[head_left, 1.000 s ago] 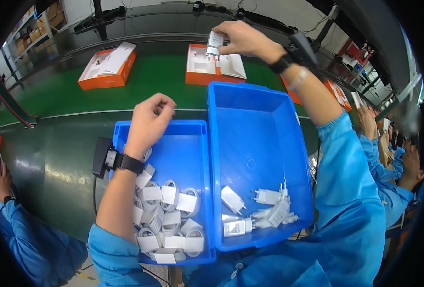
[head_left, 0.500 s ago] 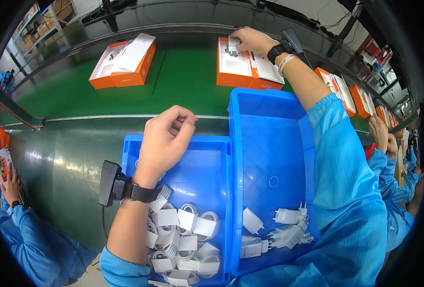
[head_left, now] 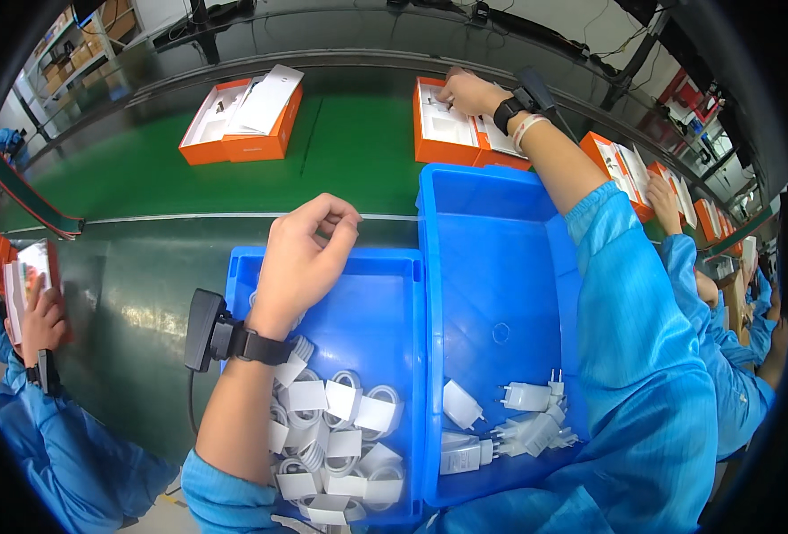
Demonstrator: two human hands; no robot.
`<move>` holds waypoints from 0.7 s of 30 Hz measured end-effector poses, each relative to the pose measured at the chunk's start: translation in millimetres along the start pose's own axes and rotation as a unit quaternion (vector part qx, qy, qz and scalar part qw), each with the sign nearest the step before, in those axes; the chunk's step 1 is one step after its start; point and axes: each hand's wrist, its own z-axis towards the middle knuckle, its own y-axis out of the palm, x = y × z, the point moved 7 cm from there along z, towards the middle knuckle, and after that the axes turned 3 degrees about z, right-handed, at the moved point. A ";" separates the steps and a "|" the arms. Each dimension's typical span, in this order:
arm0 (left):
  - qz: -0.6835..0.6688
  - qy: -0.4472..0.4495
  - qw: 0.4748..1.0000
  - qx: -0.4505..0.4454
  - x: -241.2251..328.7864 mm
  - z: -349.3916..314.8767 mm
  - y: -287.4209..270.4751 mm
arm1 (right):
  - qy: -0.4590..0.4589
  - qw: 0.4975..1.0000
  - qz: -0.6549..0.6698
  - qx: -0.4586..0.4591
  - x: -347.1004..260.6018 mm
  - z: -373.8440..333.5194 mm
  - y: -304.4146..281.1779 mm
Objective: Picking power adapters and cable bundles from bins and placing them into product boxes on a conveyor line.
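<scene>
My right hand [head_left: 476, 93] reaches over the open orange box [head_left: 447, 147] on the green belt. Its fingers are closed on a white charger plug at the box's white insert; the fingers hide most of the plug. My left hand [head_left: 305, 258] hovers above the far left part of the left blue bin [head_left: 367, 276], fingers curled, with nothing visible in them. In that bin lie several coiled white cables [head_left: 340, 400] with white paper bands. The taller right blue bin [head_left: 501, 258] holds several white charger plugs [head_left: 529, 396] at its near end.
Another open orange box [head_left: 251, 147] with a tilted white tray sits farther left on the green belt [head_left: 349, 169]. More orange boxes [head_left: 621, 173] stand at the right, where a co-worker's hand [head_left: 665, 203] reaches in. At the left, another co-worker's hand [head_left: 45, 322] holds a box.
My right hand has lowered the charger plug into the box. The boxes have shifted slightly right in view. My left hand has stayed nearly still. The left co-worker's box has risen.
</scene>
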 end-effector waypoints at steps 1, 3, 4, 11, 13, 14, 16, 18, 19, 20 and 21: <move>-0.001 -0.001 1.000 0.000 -1.1 0.1 0.7 | 0.011 0.998 -0.051 0.020 0.0 -4.9 -3.3; -0.017 0.068 0.997 0.008 4.4 2.4 -0.5 | -0.002 0.992 -0.119 0.040 -11.0 -11.9 -18.5; -0.028 0.089 0.996 0.003 5.8 7.9 3.3 | -0.037 0.987 0.029 0.154 -19.0 -24.1 -43.7; -0.121 0.020 0.992 0.003 -15.2 14.9 -7.2 | -0.315 0.895 0.315 -0.034 -298.3 -197.8 -76.7; -0.113 0.028 0.993 -0.006 -10.5 15.1 -1.4 | -0.303 0.898 0.306 -0.088 -330.8 -219.4 -59.9; -0.117 0.031 0.993 -0.010 -10.0 13.7 -1.9 | -0.285 0.913 0.268 -0.118 -342.6 -221.0 -51.5; -0.097 0.031 0.995 -0.003 -10.7 12.2 -5.9 | -0.314 0.922 0.221 -0.049 -356.8 -225.9 -39.8; -0.091 0.033 0.995 -0.010 -9.2 13.9 -3.8 | -0.299 0.929 0.209 -0.070 -363.6 -224.6 -36.7; -0.100 0.041 0.994 -0.003 -9.1 14.6 -3.2 | -0.288 0.933 0.198 -0.091 -366.0 -224.0 -34.6; -0.108 0.047 0.993 0.002 -10.0 16.0 -2.4 | -0.283 0.935 0.197 -0.089 -368.7 -224.8 -38.8; -0.109 0.051 0.993 -0.002 -11.4 16.2 -2.2 | -0.267 0.938 0.189 -0.112 -370.8 -227.6 -39.8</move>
